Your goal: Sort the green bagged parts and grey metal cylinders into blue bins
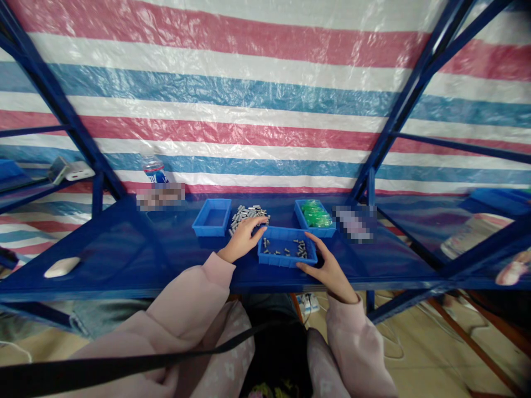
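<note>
Left hand (244, 239) and right hand (331, 270) clamp their grip on opposite ends of the blue tray (277, 260), probably steadying its loose screws (302, 250); metal cylinders (249, 212) lie beyond the left.

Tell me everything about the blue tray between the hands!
The blue tray is shallow, rectangular, open-topped, apparently plastic, with ribbed walls. It faces up near the front edge of the blue table; lifted or resting, I can't tell. Small metal pieces lie inside, mostly bunched rightward. The right hand grips its right end; the left hand is at its left.
</note>
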Motion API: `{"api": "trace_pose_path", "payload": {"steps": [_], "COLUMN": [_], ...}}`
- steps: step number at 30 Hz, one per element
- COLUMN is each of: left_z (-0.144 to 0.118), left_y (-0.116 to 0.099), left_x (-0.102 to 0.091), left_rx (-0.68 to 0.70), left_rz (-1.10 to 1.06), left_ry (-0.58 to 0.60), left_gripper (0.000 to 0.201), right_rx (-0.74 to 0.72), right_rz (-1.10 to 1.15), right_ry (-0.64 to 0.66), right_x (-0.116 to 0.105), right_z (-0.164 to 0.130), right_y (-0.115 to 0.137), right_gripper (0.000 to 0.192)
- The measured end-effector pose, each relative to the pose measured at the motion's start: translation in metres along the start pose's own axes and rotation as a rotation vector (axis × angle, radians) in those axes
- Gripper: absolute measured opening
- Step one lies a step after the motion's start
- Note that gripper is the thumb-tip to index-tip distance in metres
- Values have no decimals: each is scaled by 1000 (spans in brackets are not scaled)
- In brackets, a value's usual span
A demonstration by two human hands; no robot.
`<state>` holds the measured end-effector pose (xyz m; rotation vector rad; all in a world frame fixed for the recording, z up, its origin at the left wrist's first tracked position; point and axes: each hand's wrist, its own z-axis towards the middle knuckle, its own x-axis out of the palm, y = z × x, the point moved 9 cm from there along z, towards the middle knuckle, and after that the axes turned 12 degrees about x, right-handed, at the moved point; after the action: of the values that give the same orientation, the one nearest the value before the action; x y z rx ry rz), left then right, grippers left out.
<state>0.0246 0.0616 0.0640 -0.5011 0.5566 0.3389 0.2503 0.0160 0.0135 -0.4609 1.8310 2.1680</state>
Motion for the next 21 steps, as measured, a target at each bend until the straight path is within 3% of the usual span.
{"api": "trace_pose_path", "payload": {"steps": [7, 12, 16, 21], "left_z": [-2, 0, 11, 30], "left_y": [1, 13, 17, 23], "left_x": [5, 2, 1, 12], "left_rx": [-30, -119, -124, -88], "left_rz": [103, 289, 416, 516], "left_ry": [79, 158, 250, 354], "left_gripper": [28, 25, 25, 16], "right_rx": [-45, -74, -95, -106], "right_rz": [-43, -89, -106, -51], "right_ry": [-19, -30, -55, -94], "right_x": [-2, -4, -9, -12], "right_z": [-1, -3, -5, -4], "right_y": [5, 9, 9, 1], "right_gripper": [66, 69, 71, 57]}}
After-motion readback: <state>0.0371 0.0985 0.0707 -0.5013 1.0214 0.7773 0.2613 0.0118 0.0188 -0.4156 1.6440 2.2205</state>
